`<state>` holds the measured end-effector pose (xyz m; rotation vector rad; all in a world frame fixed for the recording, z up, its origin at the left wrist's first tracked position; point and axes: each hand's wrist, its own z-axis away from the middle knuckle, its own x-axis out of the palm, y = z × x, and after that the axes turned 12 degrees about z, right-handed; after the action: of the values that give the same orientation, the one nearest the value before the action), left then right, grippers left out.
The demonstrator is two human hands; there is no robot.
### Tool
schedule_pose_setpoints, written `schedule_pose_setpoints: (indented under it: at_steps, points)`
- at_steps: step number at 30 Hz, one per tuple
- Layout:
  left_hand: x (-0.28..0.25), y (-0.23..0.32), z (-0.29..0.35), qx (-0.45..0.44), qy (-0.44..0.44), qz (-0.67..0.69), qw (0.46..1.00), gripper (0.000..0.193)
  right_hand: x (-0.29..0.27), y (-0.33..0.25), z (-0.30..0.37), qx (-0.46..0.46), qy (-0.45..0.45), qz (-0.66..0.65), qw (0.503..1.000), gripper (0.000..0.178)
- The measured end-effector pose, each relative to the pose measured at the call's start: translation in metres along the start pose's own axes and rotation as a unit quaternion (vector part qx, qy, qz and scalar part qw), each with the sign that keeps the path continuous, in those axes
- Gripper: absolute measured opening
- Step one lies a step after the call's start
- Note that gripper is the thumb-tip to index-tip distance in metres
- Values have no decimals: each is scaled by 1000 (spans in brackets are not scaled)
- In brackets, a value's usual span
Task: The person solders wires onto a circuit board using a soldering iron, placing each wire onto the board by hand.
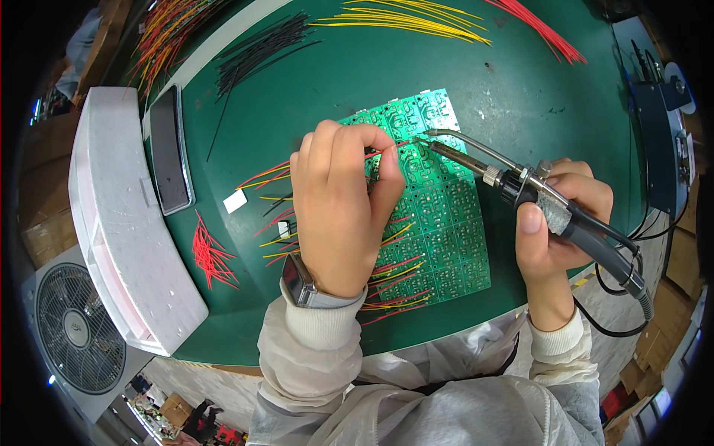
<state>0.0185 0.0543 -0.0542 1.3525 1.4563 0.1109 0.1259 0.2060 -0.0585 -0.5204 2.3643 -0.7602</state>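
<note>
My left hand (pixel 338 193) hovers over the left part of a green circuit board panel (pixel 446 215), thumb and forefinger pinching a thin red wire (pixel 401 143). The wire's far end reaches toward the board near the iron's tip. My right hand (pixel 561 219) is wrapped round a soldering iron (pixel 476 163) with a thin curved metal tube fixed alongside it. Its tip comes down on or just above the upper middle of the panel; I cannot tell if it touches. Red, yellow and black wires (pixel 394 301) stick out from the panel's left side, partly hidden by my left hand.
Black wires (pixel 260 56), yellow wires (pixel 405 21) and red wires (pixel 539 28) lie along the far side of the green table (pixel 520 89). Short red wires (pixel 212 253), a phone (pixel 170 149) and a white foam box (pixel 123 223) are at left. A blue soldering station (pixel 660 141) stands right.
</note>
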Motion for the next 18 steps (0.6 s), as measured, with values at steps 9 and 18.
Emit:
schedule_pose_setpoints:
  at_steps: [9,18]
  points:
    - [0,-2,1,8,-2,3,1000,10,1,-1,0,2,-6,-10,1000,34]
    - [1,-3,1,11,0,0,1000,10,0,0,-2,-7,-17,-9,1000,32]
